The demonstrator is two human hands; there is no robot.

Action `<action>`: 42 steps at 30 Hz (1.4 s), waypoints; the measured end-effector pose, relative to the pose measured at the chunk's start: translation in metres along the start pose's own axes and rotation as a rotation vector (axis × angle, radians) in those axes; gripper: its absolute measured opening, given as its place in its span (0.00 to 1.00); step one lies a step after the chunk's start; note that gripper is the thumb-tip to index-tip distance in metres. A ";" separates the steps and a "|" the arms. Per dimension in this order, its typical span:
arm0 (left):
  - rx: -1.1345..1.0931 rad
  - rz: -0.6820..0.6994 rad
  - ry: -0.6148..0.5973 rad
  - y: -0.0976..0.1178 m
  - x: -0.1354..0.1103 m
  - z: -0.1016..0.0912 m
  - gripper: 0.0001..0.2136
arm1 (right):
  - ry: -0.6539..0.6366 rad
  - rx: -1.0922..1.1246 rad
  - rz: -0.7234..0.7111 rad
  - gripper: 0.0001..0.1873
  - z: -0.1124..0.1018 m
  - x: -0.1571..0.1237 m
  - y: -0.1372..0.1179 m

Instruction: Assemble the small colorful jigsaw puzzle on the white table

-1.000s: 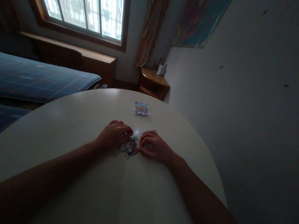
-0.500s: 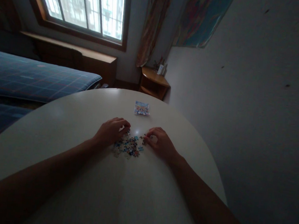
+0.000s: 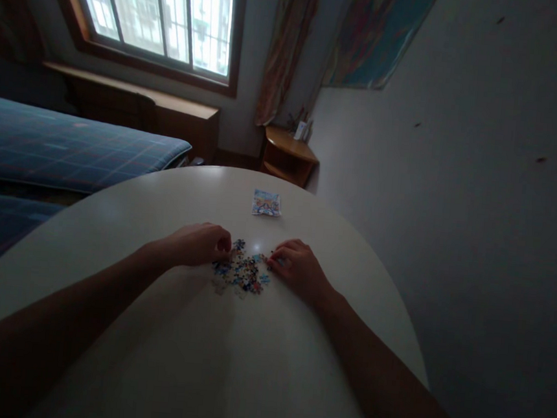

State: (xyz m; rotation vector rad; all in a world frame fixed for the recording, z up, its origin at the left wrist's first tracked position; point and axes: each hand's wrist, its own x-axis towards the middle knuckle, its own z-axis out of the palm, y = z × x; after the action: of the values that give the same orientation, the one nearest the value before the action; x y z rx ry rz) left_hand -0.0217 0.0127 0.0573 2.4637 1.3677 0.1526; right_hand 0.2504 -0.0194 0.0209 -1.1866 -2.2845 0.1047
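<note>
A loose heap of small jigsaw puzzle pieces [image 3: 245,274], in blue, black, white and reddish tones, lies on the white round table [image 3: 265,357]. At the heap's left edge, my left hand [image 3: 206,243] has its fingers curled inward, with the tips low by the pieces; whatever they hold is hidden. On the other side, my right hand [image 3: 299,266] pinches thumb and fingers together at the heap's right edge. A small dark bit of puzzle piece shows at those fingertips. Beyond both hands lies a small flat packet [image 3: 266,203] with a colourful print.
To the left of the table are blue plaid mattresses [image 3: 69,145]. A small wooden corner stand [image 3: 291,145] stands behind the table, near the curtain [image 3: 284,60]. The wall [image 3: 453,218] runs close along the right, and a barred window [image 3: 163,17] lets in light.
My left hand has drawn back to the left from the top of the heap, and its fingers have curled in more, uncovering pieces there. My right hand has barely moved.
</note>
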 end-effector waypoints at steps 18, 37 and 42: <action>0.030 -0.025 0.077 -0.008 0.004 0.003 0.13 | -0.072 -0.044 0.015 0.07 -0.002 -0.002 -0.004; 0.238 -0.155 0.174 -0.002 0.002 -0.004 0.10 | -0.082 -0.037 0.017 0.07 -0.001 -0.002 -0.003; 0.237 -0.112 0.090 -0.002 -0.004 -0.009 0.08 | -0.089 -0.047 0.027 0.08 -0.001 -0.002 -0.003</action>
State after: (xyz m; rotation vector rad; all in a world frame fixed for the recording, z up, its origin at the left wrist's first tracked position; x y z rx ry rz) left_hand -0.0273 0.0121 0.0653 2.5878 1.6436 0.0799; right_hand 0.2497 -0.0233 0.0221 -1.2604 -2.3603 0.1164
